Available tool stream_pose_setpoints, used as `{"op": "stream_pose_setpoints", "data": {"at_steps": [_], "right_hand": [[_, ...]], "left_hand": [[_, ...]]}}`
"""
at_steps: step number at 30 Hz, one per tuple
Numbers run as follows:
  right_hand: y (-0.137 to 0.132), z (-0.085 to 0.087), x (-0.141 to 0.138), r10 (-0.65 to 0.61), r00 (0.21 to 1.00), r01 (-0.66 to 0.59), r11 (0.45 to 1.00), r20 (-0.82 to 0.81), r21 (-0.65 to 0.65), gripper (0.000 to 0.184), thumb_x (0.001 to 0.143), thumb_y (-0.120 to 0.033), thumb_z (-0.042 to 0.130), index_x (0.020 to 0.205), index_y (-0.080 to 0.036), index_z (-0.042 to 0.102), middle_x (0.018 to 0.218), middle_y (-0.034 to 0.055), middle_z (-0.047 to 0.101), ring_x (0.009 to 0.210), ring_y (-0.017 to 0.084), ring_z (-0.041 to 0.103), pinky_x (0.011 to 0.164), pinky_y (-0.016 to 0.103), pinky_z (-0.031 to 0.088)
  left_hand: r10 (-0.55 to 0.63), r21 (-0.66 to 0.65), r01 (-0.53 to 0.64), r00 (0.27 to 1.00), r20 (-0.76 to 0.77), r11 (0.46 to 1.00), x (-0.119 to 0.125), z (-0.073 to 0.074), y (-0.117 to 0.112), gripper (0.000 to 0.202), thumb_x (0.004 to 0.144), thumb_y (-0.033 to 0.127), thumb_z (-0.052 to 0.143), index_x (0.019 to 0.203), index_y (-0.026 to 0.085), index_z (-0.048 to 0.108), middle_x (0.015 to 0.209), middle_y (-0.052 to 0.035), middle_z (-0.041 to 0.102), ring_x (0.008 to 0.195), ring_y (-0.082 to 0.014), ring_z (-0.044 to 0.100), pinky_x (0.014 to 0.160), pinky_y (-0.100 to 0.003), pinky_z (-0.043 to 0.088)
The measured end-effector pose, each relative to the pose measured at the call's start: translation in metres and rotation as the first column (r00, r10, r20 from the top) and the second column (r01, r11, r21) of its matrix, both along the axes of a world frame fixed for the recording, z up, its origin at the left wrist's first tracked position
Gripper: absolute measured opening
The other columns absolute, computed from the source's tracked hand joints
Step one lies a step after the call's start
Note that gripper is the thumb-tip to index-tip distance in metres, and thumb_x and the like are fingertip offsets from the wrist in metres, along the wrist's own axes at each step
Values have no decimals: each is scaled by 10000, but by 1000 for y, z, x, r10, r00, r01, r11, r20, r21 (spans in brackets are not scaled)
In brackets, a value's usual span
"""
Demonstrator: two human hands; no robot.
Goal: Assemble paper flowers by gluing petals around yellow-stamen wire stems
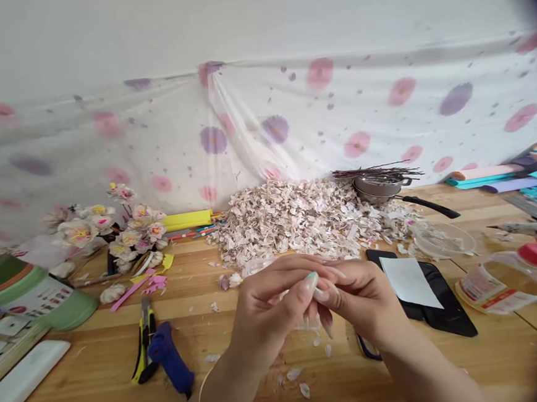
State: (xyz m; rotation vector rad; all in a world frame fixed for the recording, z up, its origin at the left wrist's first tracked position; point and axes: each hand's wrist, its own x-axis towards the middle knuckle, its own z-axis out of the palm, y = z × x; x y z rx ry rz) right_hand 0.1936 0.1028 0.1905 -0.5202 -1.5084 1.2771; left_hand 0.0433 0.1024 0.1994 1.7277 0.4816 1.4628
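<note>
My left hand [270, 303] and my right hand [360, 299] meet above the wooden table [99, 363], fingers pinched together. Between the fingertips sits a small pale petal piece [313, 282], mostly hidden by the fingers. Loose petal scraps [301, 381] lie on the wood just under my hands. Behind them spreads a big heap of pale petal pieces [307, 216].
Finished paper flowers [112, 229] stand at back left. A yellow-black utility knife [143, 347] and a blue tool [169, 357] lie at front left. A metal pan with thin sticks [381, 183], a black tablet with white paper [419, 291], a clear dish [443, 240] and a red-lidded jar [511, 275] sit right.
</note>
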Motion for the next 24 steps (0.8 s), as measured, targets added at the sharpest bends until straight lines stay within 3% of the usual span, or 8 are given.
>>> {"op": "stream_pose_setpoints", "data": {"at_steps": [1, 3, 6, 12, 14, 17, 21, 24], "right_hand": [[0, 1, 1, -75, 996, 74, 997, 49, 38, 326, 874, -380, 676, 652, -146, 719, 549, 17, 659, 448, 71, 548, 425, 166, 425], [0, 5, 5, -185, 968, 162, 977, 171, 136, 373, 879, -383, 665, 598, -139, 673, 507, 7, 623, 454, 71, 530, 443, 171, 400], [-1, 13, 15, -205, 896, 128, 969, 394, 213, 419, 885, -379, 647, 544, -136, 618, 477, -3, 587, 463, 67, 498, 464, 180, 357], [-3, 18, 33, -165, 770, 74, 983, 616, 170, 293, 860, -317, 632, 636, -134, 678, 519, -13, 558, 500, 78, 450, 480, 201, 325], [-2, 16, 35, -65, 800, -13, 992, 597, 126, 299, 852, -333, 644, 638, -127, 678, 534, -8, 556, 509, 78, 442, 487, 204, 330], [2, 11, 34, 165, 874, -212, 976, 457, 52, 357, 838, -393, 678, 605, -124, 657, 523, -20, 526, 494, 68, 426, 483, 197, 340], [10, 6, 28, 342, 914, -343, 939, 221, -33, 408, 815, -445, 715, 575, -119, 662, 495, -21, 527, 459, 56, 437, 457, 178, 356], [16, 4, 27, 372, 917, -350, 923, 145, -158, 397, 804, -444, 731, 594, -110, 687, 440, -42, 491, 375, 31, 375, 377, 157, 293]], "left_hand": [[133, 123, -124, 989, -71, 985, -3, 1, 0, 191, 932, 186, 590, 917, 228, 776, 948, -45, 763, 954, -188, 666, 880, -335, 515], [366, 386, -274, 911, -188, 881, -9, 2, 0, 148, 893, 107, 619, 956, 174, 734, 978, -61, 735, 930, -175, 645, 853, -321, 494], [473, 568, -228, 816, -332, 791, -17, 6, -4, 81, 903, 97, 600, 936, 137, 661, 940, -59, 686, 876, -160, 611, 791, -302, 474], [544, 649, -78, 626, -559, 757, -19, 11, -14, 167, 970, 125, 471, 824, 144, 548, 829, -41, 616, 757, -171, 529, 704, -334, 413], [479, 637, 20, 642, -599, 771, -18, 13, -15, 171, 986, 136, 438, 843, 152, 531, 838, -34, 613, 768, -163, 525, 725, -332, 408], [247, 517, 142, 753, -610, 844, -15, 13, -13, 252, 1021, 219, 362, 793, 182, 463, 775, -8, 565, 720, -134, 498, 698, -299, 406], [-90, 161, 196, 859, -505, 967, -8, 6, -10, 350, 1031, 387, 296, 741, 208, 378, 686, 16, 438, 624, -120, 418, 581, -270, 368], [-238, -148, 196, 899, -369, 969, -4, -1, -6, 378, 1018, 446, 333, 732, 208, 394, 641, 33, 387, 569, -113, 358, 525, -264, 314]]}}
